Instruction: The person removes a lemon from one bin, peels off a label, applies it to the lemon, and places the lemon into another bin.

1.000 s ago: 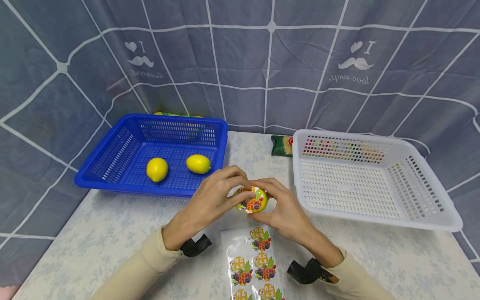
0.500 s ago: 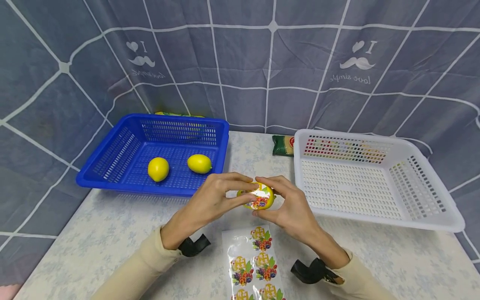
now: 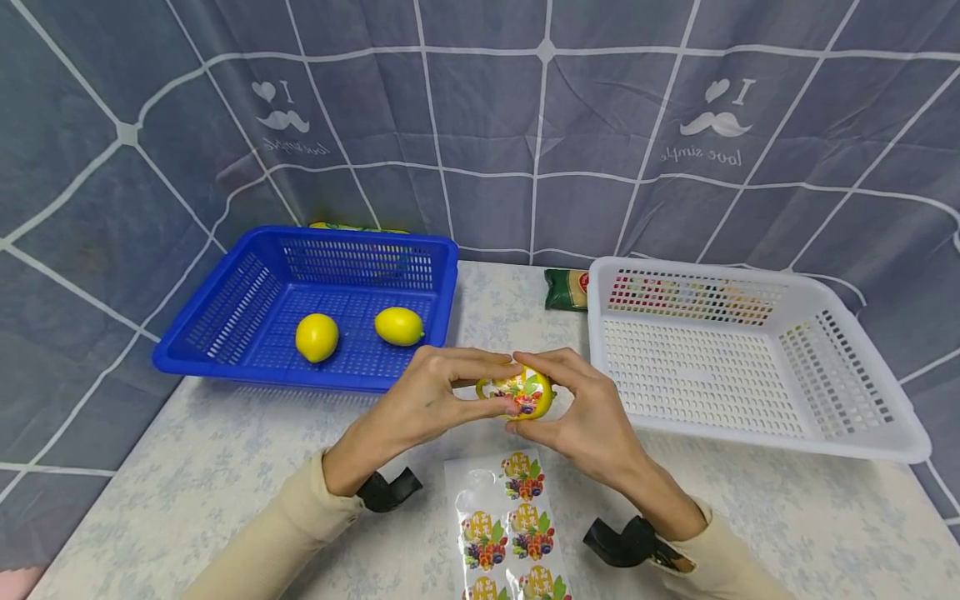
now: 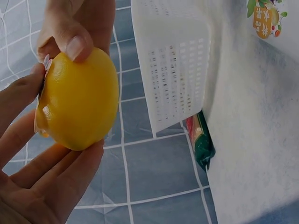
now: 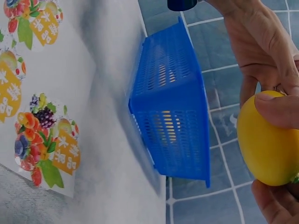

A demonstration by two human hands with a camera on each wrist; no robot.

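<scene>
We've got the left hand (image 3: 438, 396) angled in, thumb low on the fruit sticker (image 3: 531, 387), fingers up over the far side, a narrow grip on the lemon (image 4: 86, 102). That lemon sits between both hands, clear of the table (image 3: 172, 467) and just beyond the sticker sheet (image 3: 483, 493). Across we go to the right hand (image 3: 585, 412), and it's holding the lemon's other end, thumb below, forefinger above. Now the surface, left to right: we see a blue basket (image 3: 300, 379) with one loose lemon (image 3: 317, 337) and a second lemon (image 3: 399, 326) inside, then a green packet (image 3: 562, 290) beside a white basket (image 3: 757, 440), all on pale floral cloth. Behind everything, we have a blue-grey curtain (image 3: 480, 108), gridded in white.
</scene>
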